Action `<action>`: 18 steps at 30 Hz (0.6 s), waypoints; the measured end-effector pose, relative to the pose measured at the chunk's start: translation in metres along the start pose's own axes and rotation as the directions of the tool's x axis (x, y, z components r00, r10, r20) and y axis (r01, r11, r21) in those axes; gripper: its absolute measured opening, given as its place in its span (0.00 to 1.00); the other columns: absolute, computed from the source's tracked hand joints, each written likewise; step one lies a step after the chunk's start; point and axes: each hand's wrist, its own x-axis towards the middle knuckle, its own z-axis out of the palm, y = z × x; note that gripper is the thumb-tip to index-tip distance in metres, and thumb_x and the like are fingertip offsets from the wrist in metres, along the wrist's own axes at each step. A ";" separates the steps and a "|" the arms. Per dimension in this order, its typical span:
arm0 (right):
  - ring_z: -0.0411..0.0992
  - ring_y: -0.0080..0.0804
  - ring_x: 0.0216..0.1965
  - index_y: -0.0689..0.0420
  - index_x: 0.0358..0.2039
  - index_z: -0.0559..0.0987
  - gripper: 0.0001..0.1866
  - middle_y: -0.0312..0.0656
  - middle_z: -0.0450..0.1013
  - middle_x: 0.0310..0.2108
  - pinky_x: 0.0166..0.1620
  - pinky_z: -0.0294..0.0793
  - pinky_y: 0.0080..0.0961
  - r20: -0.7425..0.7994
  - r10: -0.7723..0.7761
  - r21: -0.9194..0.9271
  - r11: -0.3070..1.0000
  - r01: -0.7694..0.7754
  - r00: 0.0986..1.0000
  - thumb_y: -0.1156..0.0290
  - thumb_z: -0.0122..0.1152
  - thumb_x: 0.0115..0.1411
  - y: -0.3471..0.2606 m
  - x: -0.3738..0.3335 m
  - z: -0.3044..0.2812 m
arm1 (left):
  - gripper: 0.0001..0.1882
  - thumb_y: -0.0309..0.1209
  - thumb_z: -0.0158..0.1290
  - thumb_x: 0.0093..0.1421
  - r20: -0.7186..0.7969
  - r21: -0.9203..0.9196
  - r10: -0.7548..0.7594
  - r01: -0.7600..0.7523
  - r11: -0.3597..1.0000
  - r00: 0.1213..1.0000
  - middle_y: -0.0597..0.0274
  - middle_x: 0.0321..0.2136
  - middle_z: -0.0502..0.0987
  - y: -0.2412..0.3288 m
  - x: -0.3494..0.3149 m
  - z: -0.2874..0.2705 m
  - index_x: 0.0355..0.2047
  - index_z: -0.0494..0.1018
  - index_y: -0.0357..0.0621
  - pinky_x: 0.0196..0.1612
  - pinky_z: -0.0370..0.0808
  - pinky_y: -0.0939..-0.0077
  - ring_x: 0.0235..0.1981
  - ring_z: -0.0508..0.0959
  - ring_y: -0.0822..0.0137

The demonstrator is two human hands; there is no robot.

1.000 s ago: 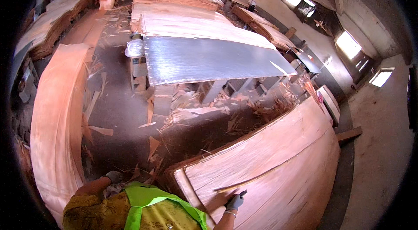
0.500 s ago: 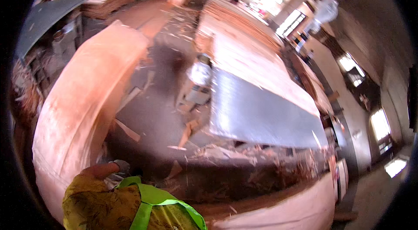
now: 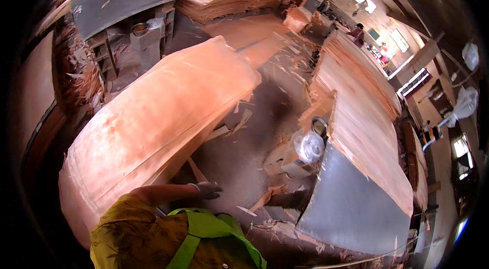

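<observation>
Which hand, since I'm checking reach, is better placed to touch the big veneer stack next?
Probably left. The gloved left hand hangs close beside the veneer stack, near its lower edge. The right hand is out of view.

View: one head camera only, the left of a pair worn on the person's head.
Direction: it looks steeply down and forward, over the yellow patterned shirt with green vest strap (image 3: 188, 238) at the lower edge.
Distance: near to the gloved left hand (image 3: 208, 190); the big stack of thin reddish wood veneer sheets (image 3: 158, 121) lies just beyond, the grey metal table top (image 3: 351, 208) at right.
Lens: fisheye, straight edges bend near the dark rim.
Shared part: none, no second view.
</observation>
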 end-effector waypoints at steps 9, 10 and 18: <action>0.51 0.18 0.20 0.38 0.66 0.34 0.39 0.27 0.51 0.20 0.24 0.57 0.16 0.168 -0.093 0.158 0.985 0.066 0.981 0.61 0.45 0.62 -0.073 -0.060 0.292 | 0.23 0.34 0.49 0.59 -0.290 -0.915 -0.397 -0.131 0.381 0.871 0.49 0.49 0.70 -0.202 0.154 -0.080 0.55 0.63 0.43 0.46 0.70 0.64 0.44 0.75 0.55; 0.52 0.18 0.22 0.41 0.66 0.34 0.41 0.27 0.53 0.22 0.25 0.58 0.15 0.187 -0.175 0.264 0.957 0.122 0.967 0.64 0.47 0.61 -0.072 -0.052 0.323 | 0.24 0.33 0.51 0.58 -0.356 -0.897 -0.370 -0.203 0.392 0.858 0.48 0.50 0.70 -0.230 0.178 -0.088 0.55 0.63 0.42 0.45 0.71 0.64 0.44 0.75 0.56; 0.64 0.27 0.39 0.63 0.62 0.53 0.29 0.44 0.64 0.48 0.42 0.69 0.17 0.454 -0.072 0.077 0.996 0.041 0.888 0.62 0.45 0.65 -0.074 -0.090 0.572 | 0.23 0.42 0.44 0.64 -0.444 -0.880 -0.426 -0.474 0.039 0.789 0.58 0.48 0.71 -0.415 0.300 -0.087 0.56 0.61 0.46 0.45 0.70 0.70 0.44 0.72 0.66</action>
